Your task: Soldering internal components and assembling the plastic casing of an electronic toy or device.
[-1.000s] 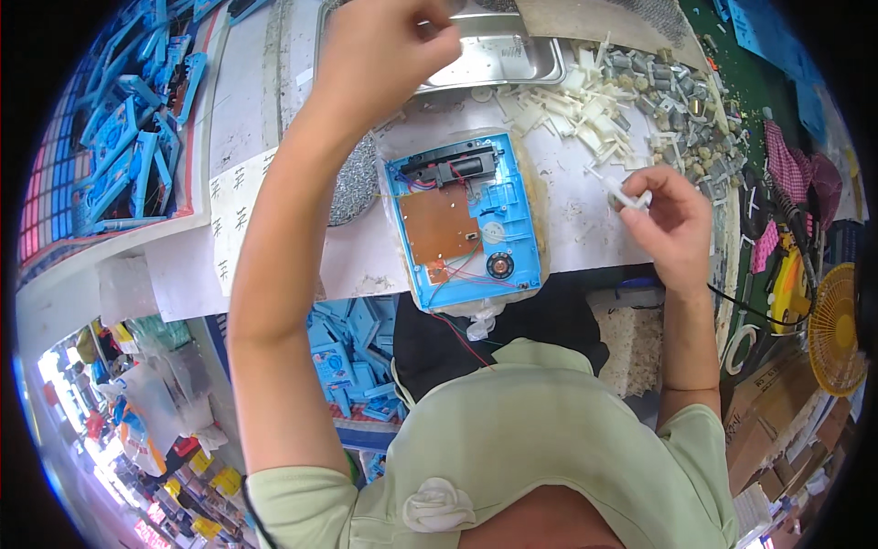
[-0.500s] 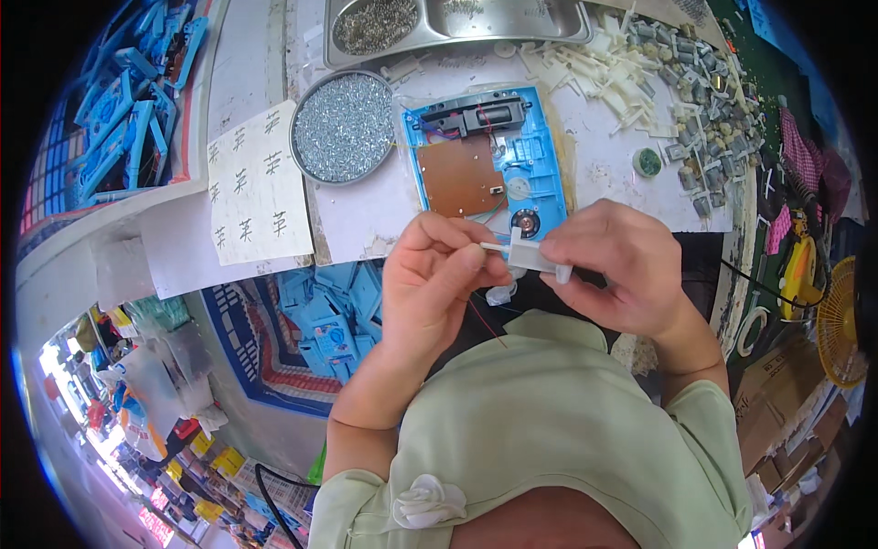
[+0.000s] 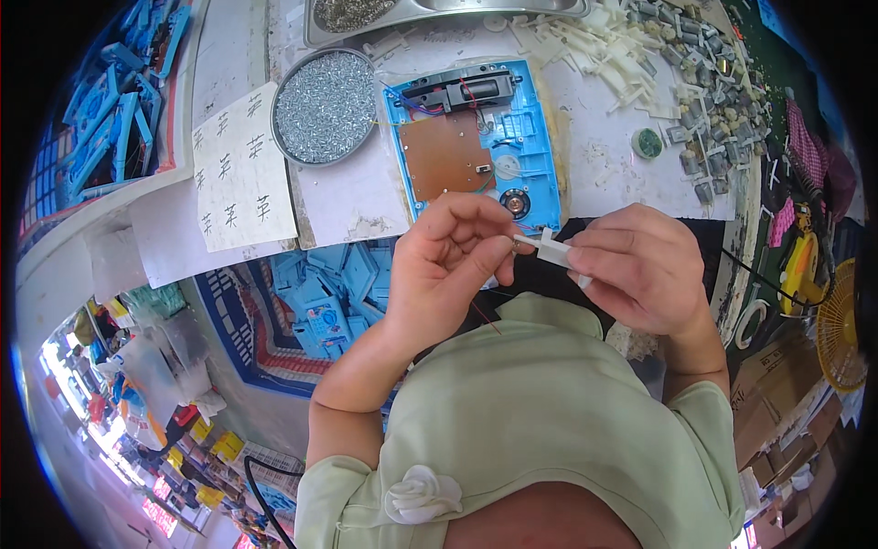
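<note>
In my right hand (image 3: 645, 265) is a small white plastic part (image 3: 554, 251), pinched between thumb and fingers, with a thin stem pointing left. My left hand (image 3: 457, 252) is closed in a pinch of thumb and forefinger at the tip of that stem. Whatever tiny thing those fingertips hold is too small to name. Just beyond both hands lies an opened blue plastic housing (image 3: 541, 137). It carries a brown circuit board (image 3: 446, 156), a black mechanism (image 3: 466, 91), a small round speaker (image 3: 515, 203) and thin wires.
A round tin of small metal pieces (image 3: 325, 108) sits left of the housing, beside a handwritten paper sheet (image 3: 242, 169). White plastic parts (image 3: 594, 50) and small metal-bodied pieces (image 3: 709, 114) are heaped far right, near a small green-filled pot (image 3: 647, 143). A blue crate (image 3: 229, 311) holds blue housings below the table.
The scene has shifted slightly up and left in view. Both hands have moved a little to the right in the picture, and the left fingertips now pinch nearer the stem's end.
</note>
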A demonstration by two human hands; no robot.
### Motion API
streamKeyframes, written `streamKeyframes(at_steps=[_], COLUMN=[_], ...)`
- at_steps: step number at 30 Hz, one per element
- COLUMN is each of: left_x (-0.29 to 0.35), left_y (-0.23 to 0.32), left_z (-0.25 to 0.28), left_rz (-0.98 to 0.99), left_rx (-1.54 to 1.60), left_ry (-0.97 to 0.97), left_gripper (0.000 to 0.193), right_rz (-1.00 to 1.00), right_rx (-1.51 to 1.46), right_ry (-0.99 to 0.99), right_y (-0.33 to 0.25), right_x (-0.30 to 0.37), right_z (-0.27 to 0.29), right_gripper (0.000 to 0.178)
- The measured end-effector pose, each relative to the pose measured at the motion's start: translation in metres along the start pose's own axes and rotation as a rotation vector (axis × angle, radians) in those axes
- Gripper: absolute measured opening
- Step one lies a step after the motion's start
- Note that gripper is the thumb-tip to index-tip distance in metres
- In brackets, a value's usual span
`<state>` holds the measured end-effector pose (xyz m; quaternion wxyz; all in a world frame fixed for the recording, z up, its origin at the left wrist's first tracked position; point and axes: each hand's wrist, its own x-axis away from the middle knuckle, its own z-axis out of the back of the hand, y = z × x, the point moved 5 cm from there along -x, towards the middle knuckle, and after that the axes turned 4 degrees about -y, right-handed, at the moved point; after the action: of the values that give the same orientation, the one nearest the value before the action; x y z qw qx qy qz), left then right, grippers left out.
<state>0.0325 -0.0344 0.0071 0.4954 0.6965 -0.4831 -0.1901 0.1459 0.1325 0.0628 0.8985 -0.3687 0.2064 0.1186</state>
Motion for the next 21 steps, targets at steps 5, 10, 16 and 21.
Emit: streamKeyframes(at_steps=[5,10,16,21], left_x=[-0.003,-0.008,-0.015,-0.068], left_y=[-0.002,0.001,0.008,0.047], left_z=[-0.002,-0.001,-0.012,-0.002], left_rz=[-0.016,0.037,0.282,-0.05], left_rx=[-0.021,-0.179,-0.238,-0.858], left_ry=[0.033,-0.061,-0.227,-0.331], left_gripper=[0.023,0.023,0.025,0.013], right_rz=[-0.004,-0.037,-0.145,-0.557], right_rx=[0.001,-0.033,-0.35,-1.059], right_ry=[-0.003,-0.059,-0.124,0.098], right_y=[0.002,0.009,0.03,0.051], right_x=[0.002,0.005,0.016,0.05], right_z=[0.004,0.005,-0.006,-0.02], right_gripper=[0.04,0.039,0.036,0.029])
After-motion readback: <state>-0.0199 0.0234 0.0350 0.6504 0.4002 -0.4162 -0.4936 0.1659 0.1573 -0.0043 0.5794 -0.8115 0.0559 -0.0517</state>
